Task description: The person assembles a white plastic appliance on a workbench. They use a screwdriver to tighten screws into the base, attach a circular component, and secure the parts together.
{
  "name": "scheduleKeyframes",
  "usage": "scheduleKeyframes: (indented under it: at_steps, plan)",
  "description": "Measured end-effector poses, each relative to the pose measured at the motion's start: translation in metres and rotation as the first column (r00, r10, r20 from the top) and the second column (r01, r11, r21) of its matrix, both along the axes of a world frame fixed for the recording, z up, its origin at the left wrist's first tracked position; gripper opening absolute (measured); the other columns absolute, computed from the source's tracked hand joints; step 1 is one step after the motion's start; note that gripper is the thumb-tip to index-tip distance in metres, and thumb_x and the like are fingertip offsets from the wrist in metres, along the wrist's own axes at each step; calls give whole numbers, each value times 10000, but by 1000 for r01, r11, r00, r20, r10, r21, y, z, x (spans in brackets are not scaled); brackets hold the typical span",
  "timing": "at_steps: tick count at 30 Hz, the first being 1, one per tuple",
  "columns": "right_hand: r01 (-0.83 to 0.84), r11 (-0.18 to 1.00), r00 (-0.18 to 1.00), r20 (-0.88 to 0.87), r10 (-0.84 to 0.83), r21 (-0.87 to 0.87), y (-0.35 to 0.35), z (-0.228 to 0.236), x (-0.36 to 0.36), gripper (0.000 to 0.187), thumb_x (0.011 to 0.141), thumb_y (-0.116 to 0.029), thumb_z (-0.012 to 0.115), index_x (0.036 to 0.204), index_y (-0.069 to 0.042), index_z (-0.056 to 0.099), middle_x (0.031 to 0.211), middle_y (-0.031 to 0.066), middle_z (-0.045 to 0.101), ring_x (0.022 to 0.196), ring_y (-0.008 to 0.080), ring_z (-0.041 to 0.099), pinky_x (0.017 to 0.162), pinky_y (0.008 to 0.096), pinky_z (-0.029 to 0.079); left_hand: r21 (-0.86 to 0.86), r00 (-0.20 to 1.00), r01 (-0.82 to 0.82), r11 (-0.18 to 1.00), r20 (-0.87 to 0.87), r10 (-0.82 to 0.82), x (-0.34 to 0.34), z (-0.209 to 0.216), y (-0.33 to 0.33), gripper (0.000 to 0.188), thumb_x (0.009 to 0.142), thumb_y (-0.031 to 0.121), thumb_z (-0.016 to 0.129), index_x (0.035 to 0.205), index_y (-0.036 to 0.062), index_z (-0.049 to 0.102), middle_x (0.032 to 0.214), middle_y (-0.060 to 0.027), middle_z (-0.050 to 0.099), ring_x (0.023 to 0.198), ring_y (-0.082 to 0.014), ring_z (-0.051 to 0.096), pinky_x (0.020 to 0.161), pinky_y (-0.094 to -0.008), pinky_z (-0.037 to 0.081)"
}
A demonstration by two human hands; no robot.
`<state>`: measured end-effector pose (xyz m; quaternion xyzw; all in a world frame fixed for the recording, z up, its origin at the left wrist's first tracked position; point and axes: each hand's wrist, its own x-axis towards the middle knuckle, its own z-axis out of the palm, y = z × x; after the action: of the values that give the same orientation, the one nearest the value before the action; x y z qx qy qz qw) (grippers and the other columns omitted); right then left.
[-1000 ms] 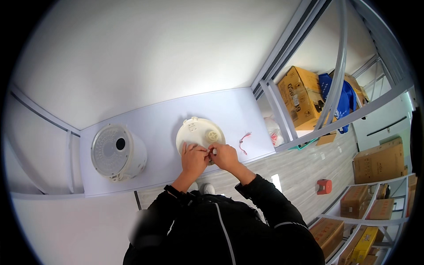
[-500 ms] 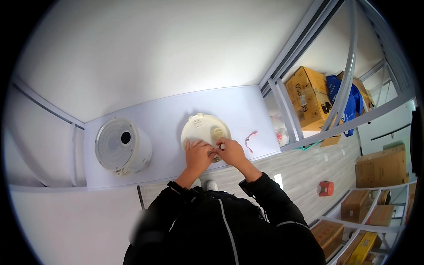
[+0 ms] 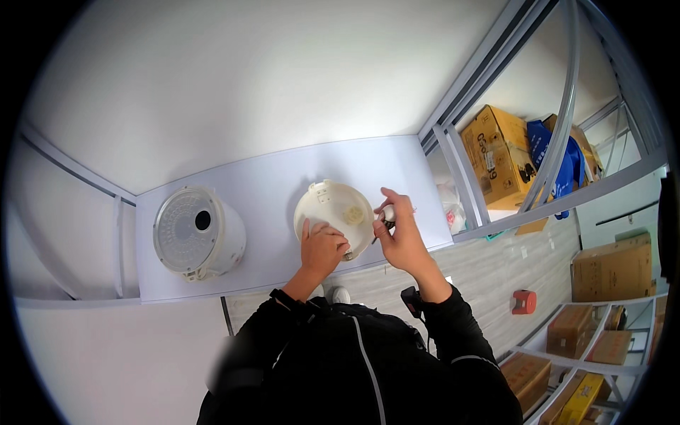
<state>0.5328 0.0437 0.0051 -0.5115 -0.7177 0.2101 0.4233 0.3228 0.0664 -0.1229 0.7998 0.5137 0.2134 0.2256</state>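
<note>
A round cream plastic cover (image 3: 324,203) lies hollow side up on the white table, with a small pale round part (image 3: 353,214) inside it. My left hand (image 3: 322,251) grips its near side, fingers bent over the inside. Just off the cover's right edge, my right hand (image 3: 404,234) is closed on a small object (image 3: 387,213) with a whitish rounded part and a dark thin tip; its kind is unclear. A pinkish bit shows beside that hand; the red wires there are mostly hidden.
A white drum-shaped appliance body (image 3: 230,241) with a grey perforated end stands at the table's left. Metal frame posts (image 3: 457,173) bound the right end, with cardboard boxes (image 3: 496,152) and a blue bag (image 3: 561,166) beyond. A red stool (image 3: 523,302) is on the floor.
My right hand has left the cover's near rim, moved right toward the red wires, and now shows a small whitish-and-dark object. My left hand stays on the cover, which has shifted slightly.
</note>
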Motion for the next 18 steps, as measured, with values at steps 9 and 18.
scheduleKeyframes:
  at_steps: [9, 18]
  plan:
    - [-113, 965, 973, -221, 61, -236, -14, 4, -5, 465, 1066, -140, 716, 1448, -29, 476, 1292, 186, 656, 1118, 319, 691, 990, 409, 555, -31, 1000, 28, 999, -3, -28, -1, -1, 1, 102, 875, 307, 841, 915, 227, 889, 1106, 71, 795, 1355, -254, 586, 1315, -622, 205]
    - [-177, 982, 982, -77, 172, -64, -12, -17, -4, 439, 1014, -79, 743, 1364, -27, 484, 1229, 226, 626, 1061, 421, 678, 911, 456, 560, -54, 999, 31, 998, -21, -32, -1, 2, 0, 110, 880, 308, 836, 946, 238, 891, 1142, 73, 791, 1388, -256, 579, 1310, -625, 206]
